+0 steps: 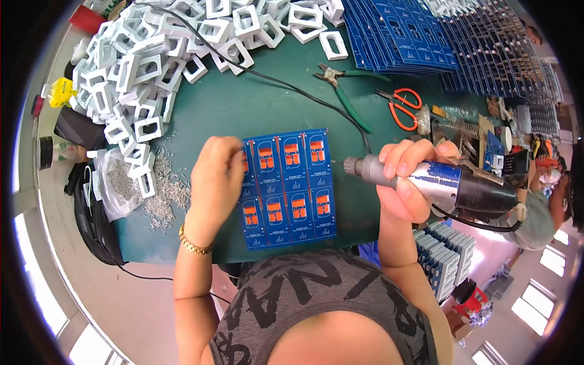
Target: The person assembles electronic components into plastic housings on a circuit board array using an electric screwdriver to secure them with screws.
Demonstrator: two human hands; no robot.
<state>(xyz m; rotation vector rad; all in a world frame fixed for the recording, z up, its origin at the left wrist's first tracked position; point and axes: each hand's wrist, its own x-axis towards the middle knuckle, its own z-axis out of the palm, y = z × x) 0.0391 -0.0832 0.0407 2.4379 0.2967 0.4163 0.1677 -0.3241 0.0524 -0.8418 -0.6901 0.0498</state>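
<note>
Blue rectangular circuit-board panel (pixel 285 185) with orange rectangular parts set in two rows lies flat on the green tabletop (pixel 267 109), between the two hands. The left hand (pixel 216 176) is over its upper left corner, hiding part of the board there. Its fingers are curled in close together; I cannot tell whether they pinch anything, since the back of the hand blocks the view. To the right of the panel, the right hand (pixel 409 176) is wrapped firmly around a silver, blue and black cylindrical electric screwdriver (pixel 441 182). The tool is held nearly level, its thin bit pointing left and appearing just beside the panel's right edge.

A clear plastic bag (pixel 118 210) near the left edge of the tabletop holds many small silver screws, and more loose silver screws (pixel 163 198) are scattered between it and the left hand.

Both forearms reach up from the lower edge, elbows bent. The left wrist, ringed by a gold metal bracelet (pixel 194 242), angles up and right; the right forearm stands almost upright below the tool.
</note>
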